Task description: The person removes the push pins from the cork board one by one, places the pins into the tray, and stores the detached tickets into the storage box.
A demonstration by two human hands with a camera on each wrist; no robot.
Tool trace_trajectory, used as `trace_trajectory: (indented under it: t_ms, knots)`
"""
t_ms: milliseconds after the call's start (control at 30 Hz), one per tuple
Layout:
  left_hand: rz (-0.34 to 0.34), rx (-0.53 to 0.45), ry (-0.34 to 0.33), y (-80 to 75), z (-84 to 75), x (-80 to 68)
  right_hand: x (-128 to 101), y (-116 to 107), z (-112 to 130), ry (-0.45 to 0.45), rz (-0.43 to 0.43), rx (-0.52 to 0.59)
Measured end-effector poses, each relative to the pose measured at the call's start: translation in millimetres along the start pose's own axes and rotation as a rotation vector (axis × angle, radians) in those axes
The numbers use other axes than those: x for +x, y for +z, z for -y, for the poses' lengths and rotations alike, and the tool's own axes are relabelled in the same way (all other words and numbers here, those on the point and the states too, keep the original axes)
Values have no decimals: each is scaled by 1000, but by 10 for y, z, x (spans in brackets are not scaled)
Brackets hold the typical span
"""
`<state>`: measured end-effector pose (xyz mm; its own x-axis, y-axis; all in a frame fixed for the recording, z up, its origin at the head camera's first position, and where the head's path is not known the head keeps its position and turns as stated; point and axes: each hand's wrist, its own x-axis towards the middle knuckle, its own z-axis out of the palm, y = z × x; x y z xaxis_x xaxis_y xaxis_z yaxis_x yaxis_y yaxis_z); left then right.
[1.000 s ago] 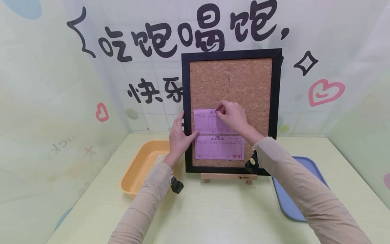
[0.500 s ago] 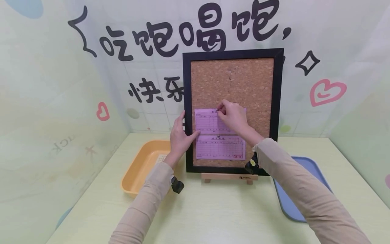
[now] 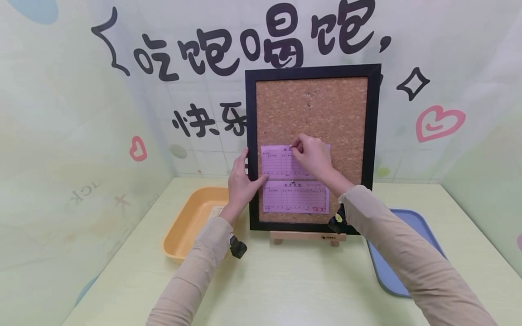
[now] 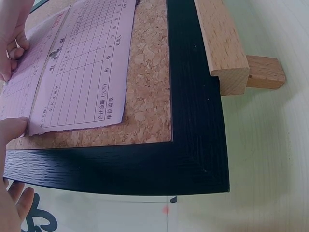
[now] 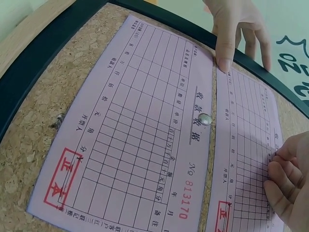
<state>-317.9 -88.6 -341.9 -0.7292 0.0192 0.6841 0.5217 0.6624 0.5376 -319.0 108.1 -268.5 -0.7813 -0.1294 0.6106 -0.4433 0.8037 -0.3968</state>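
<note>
Head view: a black-framed cork board (image 3: 311, 108) stands upright on a small wooden easel (image 3: 307, 236) near the back edge of the tabletop (image 3: 285, 285). 2 pink receipt slips are on the cork, the upper slip (image 3: 277, 163) directly above the lower slip (image 3: 295, 197). The right hand (image 3: 311, 156) has its fingers curled together, pinching a silver pushpin (image 3: 290, 146) at the top edge of the upper slip. The left hand (image 3: 241, 181) wraps the board's left frame edge, fingers behind it, thumb stretched onto the upper slip's lower left corner. An orange tray (image 3: 191, 222) sits at the tabletop's left side, a blue tray (image 3: 391, 267) at its right.

Left wrist view: the thumb tip (image 4: 12, 129) presses the slip corner against the cork; the lower slip (image 4: 84, 67) carries its own pin (image 4: 52, 54); the easel ledge (image 4: 219, 43) supports the frame.

Right wrist view: the lower slip (image 5: 135, 140), printed 813170, is held by 1 pin (image 5: 206, 119). The right fingertips (image 5: 282, 169) are bunched on the upper slip (image 5: 246, 154); the pin they pinch is hidden here. The left thumb (image 5: 224, 43) presses down at the seam between the 2 slips.
</note>
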Motion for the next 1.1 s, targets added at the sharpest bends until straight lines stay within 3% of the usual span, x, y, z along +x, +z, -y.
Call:
trace_trajectory:
  t_ms: [733,1100]
  knots:
    - [3,-13,-6,3,-19,-10,-35,44,8,21,-63,41]
    - [3,-6,2,-6,-8,-5,-17,50,20,57,-30,38]
